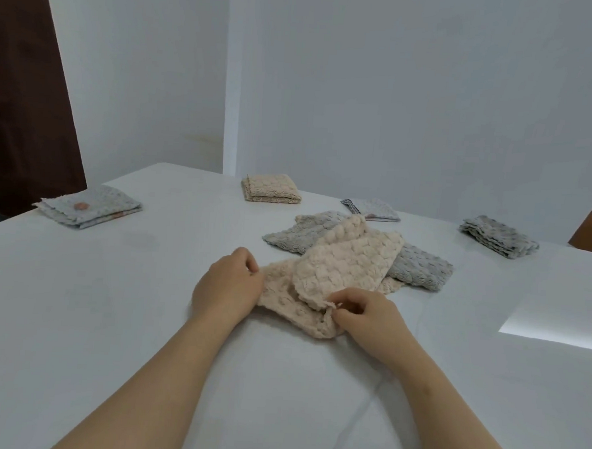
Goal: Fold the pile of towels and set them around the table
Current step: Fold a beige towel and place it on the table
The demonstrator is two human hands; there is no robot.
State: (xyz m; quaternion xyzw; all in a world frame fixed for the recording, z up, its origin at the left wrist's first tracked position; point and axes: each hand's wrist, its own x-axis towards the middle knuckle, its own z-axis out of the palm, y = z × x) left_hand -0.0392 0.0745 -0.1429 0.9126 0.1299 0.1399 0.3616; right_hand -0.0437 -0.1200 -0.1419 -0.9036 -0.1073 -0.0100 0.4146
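Beige towel (347,268) corners are pinched in the left hand (228,287) and right hand (368,315), so it's mid-fold. Just past the fingers, grey towels (419,268) are left unfolded, and folded towels (272,188) are parked further out. Next, edges likely need lining up.

Soft, even, bluish light with faint shadows; a bright glare patch (557,317) on the white table (77,316); wide-angle bending at the edges.

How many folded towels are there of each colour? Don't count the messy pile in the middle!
Beige folded towel: 1
Grey folded towels: 3
Total: 4
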